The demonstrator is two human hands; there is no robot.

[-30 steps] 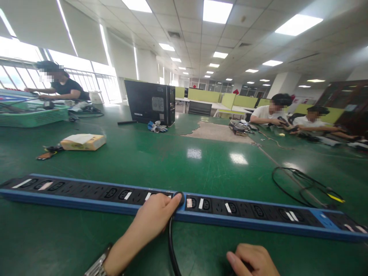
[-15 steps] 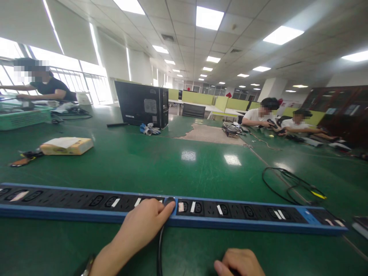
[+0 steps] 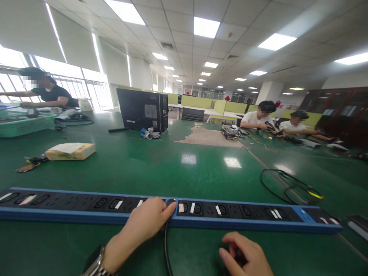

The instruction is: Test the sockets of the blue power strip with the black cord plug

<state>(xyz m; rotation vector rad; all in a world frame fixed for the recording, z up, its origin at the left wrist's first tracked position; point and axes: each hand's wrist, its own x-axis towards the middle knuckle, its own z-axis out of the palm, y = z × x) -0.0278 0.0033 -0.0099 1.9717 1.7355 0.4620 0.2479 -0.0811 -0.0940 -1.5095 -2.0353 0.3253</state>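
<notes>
Power strip (image 3: 207, 210) looked stiff, prob. hefty, best held by blue edges (image 3: 230, 223); L hand (image 3: 148, 219) clamped on blk plug (image 3: 171, 201), R hand (image 3: 249, 253) empty-looking, fingers parted.

Lights (image 3: 206, 27) glow above lime partitions (image 3: 197, 101) while blinds (image 3: 77, 50) shade bright windows (image 3: 64, 63); a dark cabinet (image 3: 342, 111), apparently glass-fronted, stands at far right.

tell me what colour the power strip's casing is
The casing is blue, best seen in the head view.
</notes>
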